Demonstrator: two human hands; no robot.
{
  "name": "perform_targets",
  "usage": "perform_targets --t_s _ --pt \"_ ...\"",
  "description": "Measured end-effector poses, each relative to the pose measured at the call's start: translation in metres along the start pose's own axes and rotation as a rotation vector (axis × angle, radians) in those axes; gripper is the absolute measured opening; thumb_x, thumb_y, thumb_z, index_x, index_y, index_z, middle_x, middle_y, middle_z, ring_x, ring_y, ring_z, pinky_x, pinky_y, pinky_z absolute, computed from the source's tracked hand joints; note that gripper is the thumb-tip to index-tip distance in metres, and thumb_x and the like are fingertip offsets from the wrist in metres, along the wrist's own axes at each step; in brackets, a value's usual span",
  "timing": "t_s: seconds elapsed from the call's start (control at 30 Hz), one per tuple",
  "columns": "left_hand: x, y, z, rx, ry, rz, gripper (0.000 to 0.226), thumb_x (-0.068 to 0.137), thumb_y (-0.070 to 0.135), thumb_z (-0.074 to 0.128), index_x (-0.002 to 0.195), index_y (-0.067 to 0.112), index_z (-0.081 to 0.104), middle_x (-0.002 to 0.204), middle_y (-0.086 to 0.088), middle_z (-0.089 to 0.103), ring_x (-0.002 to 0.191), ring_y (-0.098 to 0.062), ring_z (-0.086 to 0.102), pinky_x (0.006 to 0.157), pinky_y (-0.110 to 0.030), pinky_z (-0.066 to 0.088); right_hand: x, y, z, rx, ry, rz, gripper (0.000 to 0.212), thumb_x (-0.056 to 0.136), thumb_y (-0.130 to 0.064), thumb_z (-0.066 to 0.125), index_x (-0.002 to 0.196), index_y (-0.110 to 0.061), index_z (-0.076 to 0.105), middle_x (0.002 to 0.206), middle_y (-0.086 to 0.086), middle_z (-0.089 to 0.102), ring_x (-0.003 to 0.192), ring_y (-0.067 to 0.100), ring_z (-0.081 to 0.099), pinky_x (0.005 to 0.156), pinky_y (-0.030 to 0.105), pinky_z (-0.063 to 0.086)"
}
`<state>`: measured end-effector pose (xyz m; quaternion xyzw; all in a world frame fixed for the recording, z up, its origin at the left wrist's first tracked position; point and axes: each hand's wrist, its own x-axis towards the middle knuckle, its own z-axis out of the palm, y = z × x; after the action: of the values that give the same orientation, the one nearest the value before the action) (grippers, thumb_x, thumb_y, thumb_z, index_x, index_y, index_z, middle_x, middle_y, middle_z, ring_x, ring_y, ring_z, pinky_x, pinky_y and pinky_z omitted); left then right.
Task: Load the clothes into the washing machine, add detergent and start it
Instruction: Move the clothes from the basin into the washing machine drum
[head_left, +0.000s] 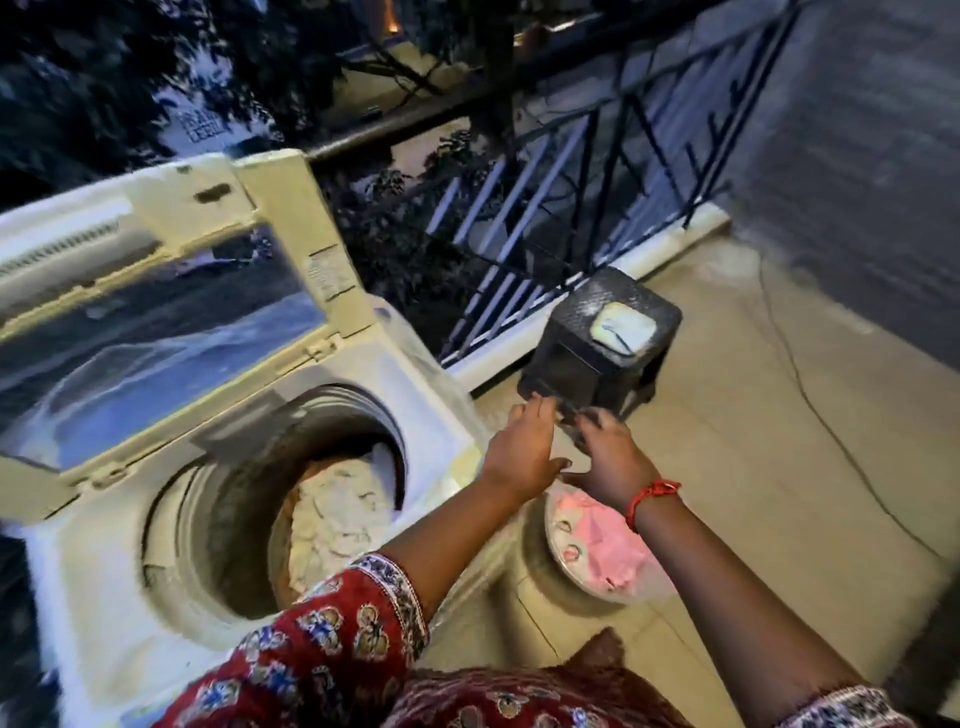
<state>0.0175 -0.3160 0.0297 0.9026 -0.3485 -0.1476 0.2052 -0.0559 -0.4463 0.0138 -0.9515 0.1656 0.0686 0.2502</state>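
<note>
Inside the open washing machine (156, 467), pale clothes (337, 514) fill the drum. Beside it, pink clothes (608, 545) lie in a basin (558, 558) on the floor. Above, left hand (524, 447) and right hand (608, 457) reach out, fingers spread, each grip holding nothing.

Motion blur smears both hands' fingertips (540, 402), so any grip is unreadable. The right hand (608, 457) covers part of the pink clothes (613, 551). The washing machine (104, 597) runs off the left edge.

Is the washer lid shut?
No, the lid stands raised and open, with clothes visible inside the drum.
</note>
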Motion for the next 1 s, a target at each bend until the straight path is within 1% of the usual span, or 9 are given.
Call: perform_targets --t_s 0.1,0.3,0.43,0.5,0.57,0.67,0.83,0.93,1.0 --pt "0.02 0.034 0.035 0.061 -0.039 -0.035 0.077 0.076 0.036 0.076 0.136 0.016 0.033 0.135 -0.005 0.046 0.126 -0.027 0.04 0.09 -0.044 0.051 -0.007 0.051 -0.011 0.011 -0.001 0.034 0.077 0.067 -0.034 0.083 0.134 -0.025 0.045 0.139 0.008 0.039 0.121 0.035 0.044 0.101 0.04 0.043" --pt "0.052 0.071 0.114 0.173 -0.215 -0.09 0.082 0.078 0.042 0.074 0.142 0.02 0.029 0.143 -0.005 0.041 0.13 -0.025 0.04 0.095 -0.038 0.048 -0.012 0.15 -0.016 0.037 -0.11 0.11 0.082 0.063 -0.043 0.083 0.133 -0.029 0.044 0.14 0.009 0.039 0.128 0.033 0.04 0.101 0.041 0.043" --pt "0.062 0.075 0.161 0.166 -0.268 -0.139 0.084 0.071 0.06 0.072 0.136 0.026 0.032 0.133 0.001 0.049 0.12 -0.02 0.046 0.089 -0.038 0.052 -0.021 0.199 -0.016 0.051 -0.175 0.184 0.081 0.066 -0.043 0.082 0.136 -0.027 0.044 0.146 0.01 0.034 0.126 0.035 0.04 0.104 0.038 0.038" --pt "0.065 0.074 0.181 0.167 -0.319 -0.146 0.083 0.07 0.06 0.072 0.135 0.026 0.032 0.13 0.002 0.05 0.118 -0.02 0.047 0.087 -0.039 0.053 -0.021 0.219 -0.01 0.047 -0.215 0.199 0.081 0.067 -0.045 0.079 0.137 -0.027 0.043 0.148 0.009 0.032 0.128 0.034 0.038 0.105 0.038 0.038" --pt "0.068 0.071 0.198 0.132 -0.362 -0.146 0.081 0.074 0.053 0.071 0.138 0.024 0.031 0.133 0.0 0.047 0.122 -0.021 0.043 0.09 -0.04 0.053 -0.018 0.237 0.005 0.052 -0.26 0.221 0.083 0.067 -0.047 0.077 0.139 -0.029 0.04 0.15 0.008 0.029 0.129 0.033 0.036 0.106 0.038 0.038" --pt "0.078 0.06 0.227 0.126 -0.42 -0.131 0.088 0.077 0.049 0.069 0.146 0.018 0.024 0.143 -0.004 0.037 0.133 -0.025 0.034 0.095 -0.04 0.049 -0.009 0.263 0.038 0.064 -0.322 0.232 0.086 0.067 -0.051 0.076 0.14 -0.029 0.038 0.152 0.009 0.026 0.132 0.033 0.032 0.108 0.036 0.035" --pt "0.102 0.014 0.299 0.132 -0.5 -0.049 0.102 0.064 0.049 0.077 0.141 0.021 0.016 0.139 -0.01 0.047 0.127 -0.03 0.047 0.081 -0.042 0.057 0.019 0.298 0.106 0.06 -0.32 0.255 0.086 0.068 -0.055 0.074 0.141 -0.029 0.037 0.154 0.007 0.024 0.137 0.032 0.028 0.104 0.043 0.042" --pt "0.124 -0.014 0.347 0.152 -0.584 -0.023 0.106 0.063 0.049 0.079 0.142 0.023 0.015 0.141 -0.006 0.048 0.128 -0.027 0.047 0.075 -0.038 0.059 0.035 0.324 0.158 0.088 -0.266 0.261 0.089 0.058 -0.054 0.081 0.133 -0.025 0.046 0.15 0.012 0.034 0.132 0.038 0.038 0.091 0.048 0.053" --pt "0.142 -0.034 0.383 0.227 -0.59 0.026 0.102 0.068 0.045 0.078 0.145 0.022 0.014 0.145 -0.005 0.042 0.133 -0.027 0.041 0.081 -0.039 0.056 0.049 0.345 0.199 0.138 -0.261 0.272 0.09 0.049 -0.052 0.085 0.127 -0.023 0.052 0.144 0.015 0.043 0.125 0.041 0.046 0.08 0.05 0.057"
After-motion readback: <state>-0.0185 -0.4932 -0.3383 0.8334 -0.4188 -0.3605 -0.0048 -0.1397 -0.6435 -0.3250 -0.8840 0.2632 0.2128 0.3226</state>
